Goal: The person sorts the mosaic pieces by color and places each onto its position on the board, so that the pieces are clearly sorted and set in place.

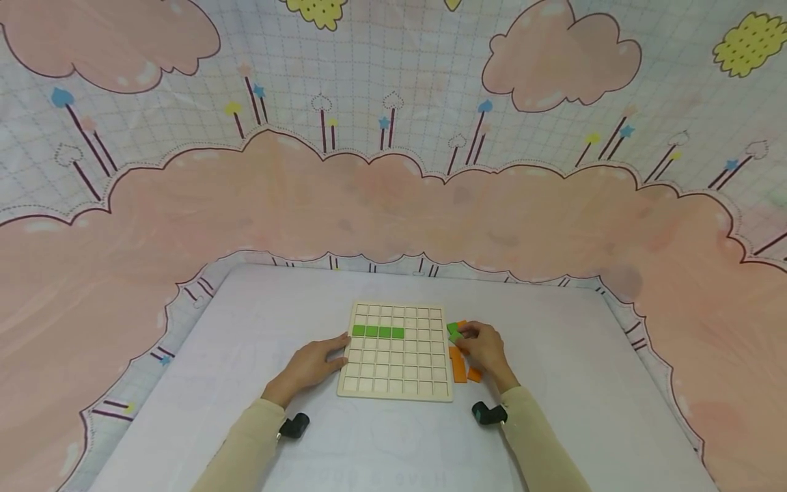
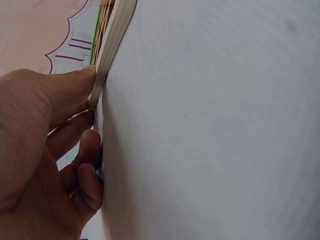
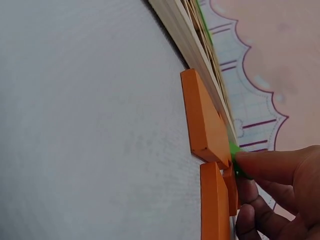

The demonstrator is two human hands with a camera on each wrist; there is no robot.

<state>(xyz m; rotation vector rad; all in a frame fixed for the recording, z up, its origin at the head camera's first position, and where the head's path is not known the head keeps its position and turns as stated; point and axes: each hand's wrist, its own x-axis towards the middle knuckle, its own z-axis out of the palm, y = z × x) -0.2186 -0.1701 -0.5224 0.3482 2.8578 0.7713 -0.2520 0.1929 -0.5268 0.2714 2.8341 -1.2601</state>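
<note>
A pale wooden grid board [image 1: 395, 372] lies flat on the white table, with a row of green square tiles [image 1: 378, 332] in its upper left part. Against the board's left edge rest the thumb and fingertips of my left hand [image 1: 312, 363]; the left wrist view shows the thumb at the board's side [image 2: 109, 47]. Just past the right edge, my right hand [image 1: 486, 347] pinches a green tile [image 3: 238, 159] between thumb and fingers. Orange blocks [image 1: 458, 366] lie under and beside this hand, one of them long and close along the board.
Another green tile [image 1: 453, 328] lies by the board's upper right edge, with an orange piece partly behind the fingers. A small orange block [image 1: 474, 374] sits below the right hand. A patterned cloth with pink clouds [image 1: 393, 205] rises behind the white table [image 1: 246, 301].
</note>
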